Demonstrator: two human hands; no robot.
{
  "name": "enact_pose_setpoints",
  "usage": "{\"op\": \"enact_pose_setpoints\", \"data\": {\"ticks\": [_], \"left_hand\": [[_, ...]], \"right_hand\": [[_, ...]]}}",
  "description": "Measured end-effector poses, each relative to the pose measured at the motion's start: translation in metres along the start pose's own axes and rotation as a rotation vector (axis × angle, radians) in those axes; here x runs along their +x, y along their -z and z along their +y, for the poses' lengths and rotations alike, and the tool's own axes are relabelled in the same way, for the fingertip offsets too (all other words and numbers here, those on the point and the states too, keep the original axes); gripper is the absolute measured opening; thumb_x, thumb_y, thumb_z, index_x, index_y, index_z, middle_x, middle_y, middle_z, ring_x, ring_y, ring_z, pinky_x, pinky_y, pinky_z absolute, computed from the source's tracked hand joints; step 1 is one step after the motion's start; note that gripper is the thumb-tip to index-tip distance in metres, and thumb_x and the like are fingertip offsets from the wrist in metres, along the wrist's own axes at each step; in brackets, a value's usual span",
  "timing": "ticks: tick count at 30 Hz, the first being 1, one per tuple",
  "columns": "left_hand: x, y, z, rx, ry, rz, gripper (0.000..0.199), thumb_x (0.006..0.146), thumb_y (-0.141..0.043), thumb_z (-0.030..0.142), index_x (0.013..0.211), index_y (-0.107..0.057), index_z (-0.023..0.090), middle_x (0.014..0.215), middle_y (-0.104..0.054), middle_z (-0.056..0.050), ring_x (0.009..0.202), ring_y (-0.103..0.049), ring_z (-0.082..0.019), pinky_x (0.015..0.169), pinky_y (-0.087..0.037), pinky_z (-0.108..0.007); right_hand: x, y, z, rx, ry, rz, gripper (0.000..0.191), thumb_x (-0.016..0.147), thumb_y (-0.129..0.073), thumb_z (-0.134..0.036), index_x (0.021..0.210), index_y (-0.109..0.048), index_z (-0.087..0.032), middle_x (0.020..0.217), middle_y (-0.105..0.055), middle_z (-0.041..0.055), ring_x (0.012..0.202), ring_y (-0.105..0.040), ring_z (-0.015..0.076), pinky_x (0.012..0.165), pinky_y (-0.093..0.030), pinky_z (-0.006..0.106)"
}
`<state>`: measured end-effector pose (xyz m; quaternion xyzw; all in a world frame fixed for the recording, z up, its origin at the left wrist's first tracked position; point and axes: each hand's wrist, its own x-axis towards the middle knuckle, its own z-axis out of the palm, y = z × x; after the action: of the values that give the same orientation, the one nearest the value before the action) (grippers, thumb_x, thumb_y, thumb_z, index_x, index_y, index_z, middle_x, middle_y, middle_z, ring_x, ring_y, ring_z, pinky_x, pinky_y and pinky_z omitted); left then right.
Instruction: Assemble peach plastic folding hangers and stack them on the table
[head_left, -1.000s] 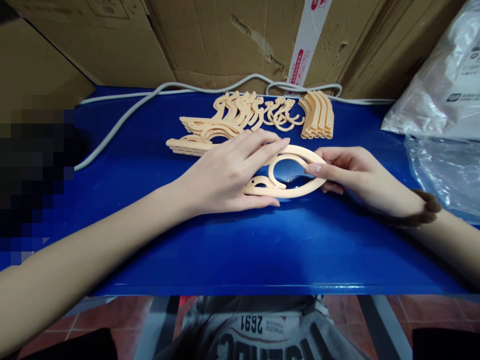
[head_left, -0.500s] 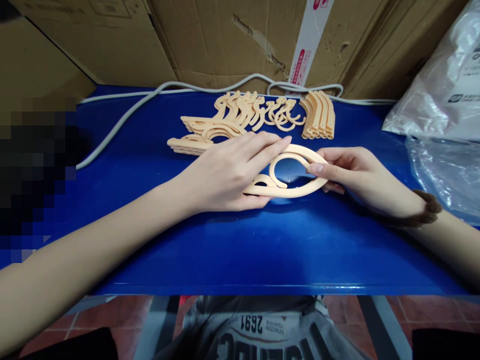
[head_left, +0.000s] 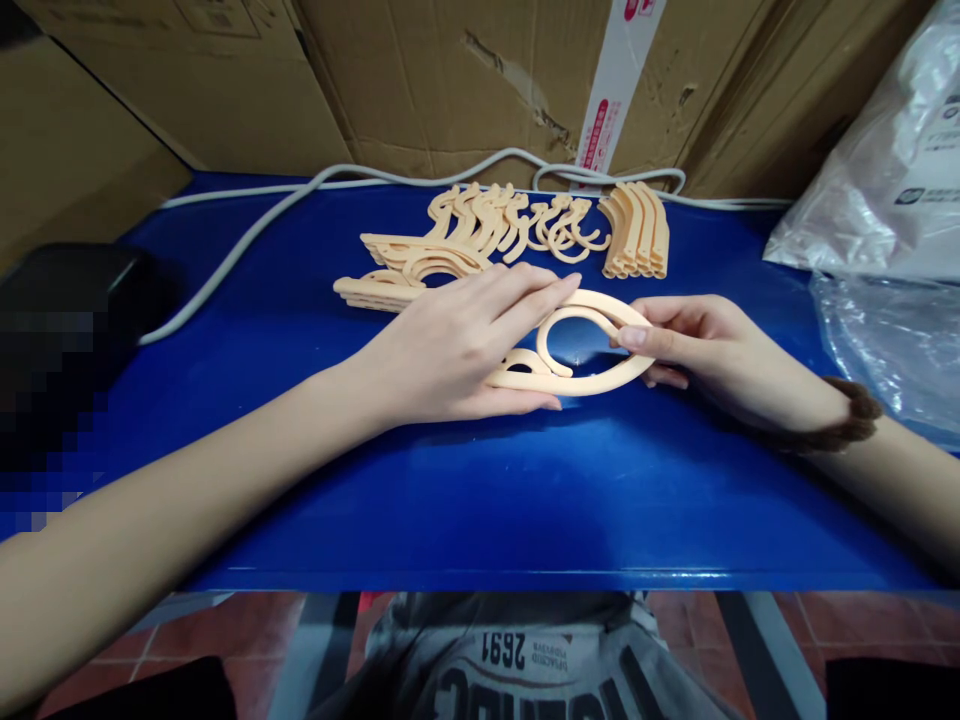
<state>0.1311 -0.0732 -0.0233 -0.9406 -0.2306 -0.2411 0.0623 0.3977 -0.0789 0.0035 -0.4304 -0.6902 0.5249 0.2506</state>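
Pale-cream, leaf-shaped plastic frame with a curled inner hook (head_left: 585, 384) is over the shiny blue desk (head_left: 525, 500), in front of the cream stacked plastic pieces (head_left: 375, 294). Left hand (head_left: 465, 350) has its far end covered, fingers along the back edge and thumb at the near one; right hand (head_left: 690, 335) pinches the rounded tip, thumb on top. I'd brace left, apply even force right, and avoid bending the thin hook.
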Motion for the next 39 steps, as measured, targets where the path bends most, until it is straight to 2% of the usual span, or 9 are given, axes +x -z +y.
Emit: {"op": "enact_pose_setpoints", "data": {"ticks": [4, 9, 12, 14, 17, 20, 25, 30, 39], "left_hand": [[0.0, 0.003, 0.001, -0.012, 0.033, -0.021, 0.073, 0.094, -0.066, 0.046, 0.152, -0.04, 0.01, 0.143, -0.056, -0.02, 0.132, -0.056, -0.031, 0.107, -0.051, -0.044], [0.004, 0.028, -0.009, -0.011, 0.039, 0.027, 0.077, 0.092, -0.066, 0.044, 0.151, -0.04, 0.001, 0.144, -0.052, -0.025, 0.136, -0.05, -0.034, 0.114, -0.045, -0.049], [0.003, 0.056, -0.023, 0.024, 0.114, 0.056, 0.084, 0.095, -0.062, 0.053, 0.154, -0.036, -0.001, 0.141, -0.051, -0.023, 0.133, -0.05, -0.029, 0.114, -0.045, -0.041], [-0.002, 0.072, -0.036, 0.043, 0.254, -0.014, 0.083, 0.099, -0.05, 0.064, 0.155, -0.038, 0.004, 0.142, -0.05, -0.018, 0.127, -0.051, -0.025, 0.113, -0.043, -0.038], [-0.015, 0.082, -0.061, 0.018, 0.42, -0.106, 0.093, 0.09, -0.047, 0.08, 0.153, -0.045, 0.012, 0.14, -0.055, -0.013, 0.122, -0.054, -0.027, 0.11, -0.045, -0.047], [-0.029, 0.077, -0.089, -0.027, 0.501, -0.223, 0.092, 0.078, -0.065, 0.08, 0.148, -0.053, 0.021, 0.14, -0.061, -0.009, 0.116, -0.058, -0.031, 0.106, -0.047, -0.058], [-0.043, 0.061, -0.119, -0.061, 0.442, -0.332, 0.09, 0.077, -0.073, 0.073, 0.147, -0.054, 0.021, 0.143, -0.062, -0.006, 0.111, -0.063, -0.028, 0.102, -0.055, -0.051], [-0.049, 0.056, -0.124, -0.011, 0.368, -0.307, 0.073, 0.087, -0.06, 0.069, 0.147, -0.054, 0.028, 0.139, -0.065, 0.007, 0.103, -0.065, -0.018, 0.093, -0.061, -0.032], [-0.049, 0.048, -0.131, -0.048, 0.447, -0.363, 0.084, 0.079, -0.07, 0.072, 0.149, -0.051, 0.029, 0.146, -0.059, 0.002, 0.115, -0.061, -0.028, 0.105, -0.054, -0.047]], "right_hand": [[0.001, -0.001, 0.002, 0.024, 0.023, -0.017, 0.039, 0.089, -0.072, -0.05, 0.07, -0.057, -0.019, 0.059, -0.046, -0.0043, 0.052, -0.038, 0.0079, 0.047, -0.027, 0.025], [0.002, 0.001, 0.004, 0.122, 0.055, 0.022, 0.061, 0.097, -0.036, -0.075, 0.083, -0.062, -0.021, 0.064, -0.052, -0.0007, 0.055, -0.045, 0.0126, 0.054, -0.04, 0.029], [0.0, 0.002, 0.004, -0.172, 0.137, 0.083, 0.053, 0.1, -0.041, -0.066, 0.102, -0.068, -0.021, 0.076, -0.063, 0.0029, 0.067, -0.056, 0.0165, 0.065, -0.046, 0.032], [-0.001, 0.003, 0.005, -0.481, 0.278, 0.07, 0.041, 0.099, -0.053, -0.057, 0.109, -0.069, -0.021, 0.097, -0.069, 0.0075, 0.089, -0.063, 0.0218, 0.083, -0.049, 0.037], [0.0, 0.002, 0.012, -0.856, 0.502, -0.012, 0.038, 0.097, -0.059, -0.05, 0.12, -0.068, -0.021, 0.129, -0.065, 0.0139, 0.118, -0.059, 0.03, 0.102, -0.044, 0.048], [0.001, 0.002, 0.019, -0.999, 0.573, -0.078, 0.041, 0.099, -0.056, -0.048, 0.13, -0.063, -0.021, 0.142, -0.058, 0.0167, 0.126, -0.056, 0.0324, 0.103, -0.044, 0.052], [0.002, 0.003, 0.022, -1.038, 0.562, -0.104, 0.042, 0.101, -0.053, -0.048, 0.132, -0.061, -0.021, 0.144, -0.057, 0.0173, 0.127, -0.057, 0.0326, 0.101, -0.046, 0.051], [0.001, 0.002, 0.02, -1.065, 0.561, -0.115, 0.044, 0.102, -0.051, -0.048, 0.134, -0.06, -0.018, 0.145, -0.056, 0.017, 0.127, -0.056, 0.0313, 0.103, -0.046, 0.05], [0.001, 0.002, 0.021, -1.091, 0.573, -0.117, 0.045, 0.103, -0.049, -0.048, 0.134, -0.06, -0.018, 0.145, -0.056, 0.0171, 0.125, -0.057, 0.0314, 0.103, -0.047, 0.049]]}}
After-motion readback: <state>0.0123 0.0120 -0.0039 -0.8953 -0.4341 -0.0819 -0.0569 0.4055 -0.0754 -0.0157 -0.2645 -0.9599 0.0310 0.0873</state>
